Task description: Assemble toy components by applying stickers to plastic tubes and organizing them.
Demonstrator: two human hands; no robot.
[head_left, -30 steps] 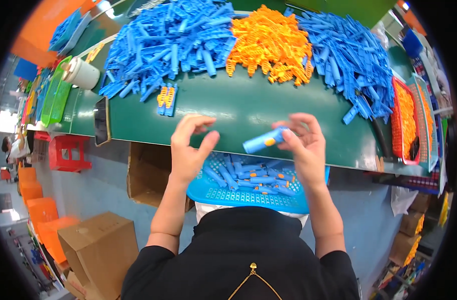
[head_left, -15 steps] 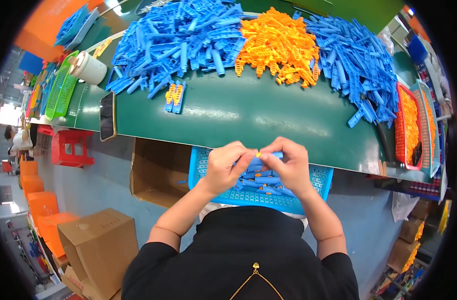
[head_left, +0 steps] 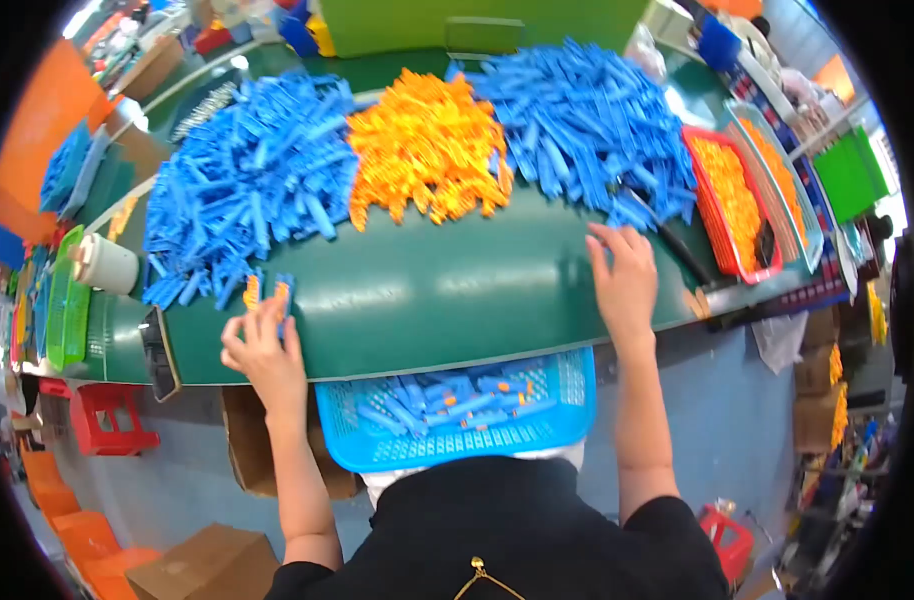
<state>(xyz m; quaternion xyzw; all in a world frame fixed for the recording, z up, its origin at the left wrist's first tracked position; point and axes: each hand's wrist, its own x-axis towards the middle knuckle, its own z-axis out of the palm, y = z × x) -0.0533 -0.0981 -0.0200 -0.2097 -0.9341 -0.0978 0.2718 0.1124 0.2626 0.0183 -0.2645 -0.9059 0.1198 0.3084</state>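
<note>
My left hand (head_left: 261,357) reaches over the table at the left, fingers apart. Its fingertips are at a pair of blue plastic pieces with orange ridged inserts (head_left: 283,292), partly covering them; I cannot tell whether they touch. My right hand (head_left: 626,282) is open over the table at the right, just short of the right-hand heap of blue plastic pieces (head_left: 587,125), with nothing visible in it. Between my forearms, a light-blue basket (head_left: 347,445) holds several blue pieces with orange bits (head_left: 467,405).
An orange heap of ridged parts (head_left: 427,150) lies between the right heap and a left blue heap (head_left: 257,170). A phone (head_left: 160,353) and a white cup (head_left: 107,265) stand at left. A red basket of orange parts (head_left: 712,215) and a dark rod (head_left: 683,252) are at right.
My hands have parted from above the basket, where they held a small blue and orange piece together. The left went to the inserted pair, the right toward the right blue heap. The view has shifted.
</note>
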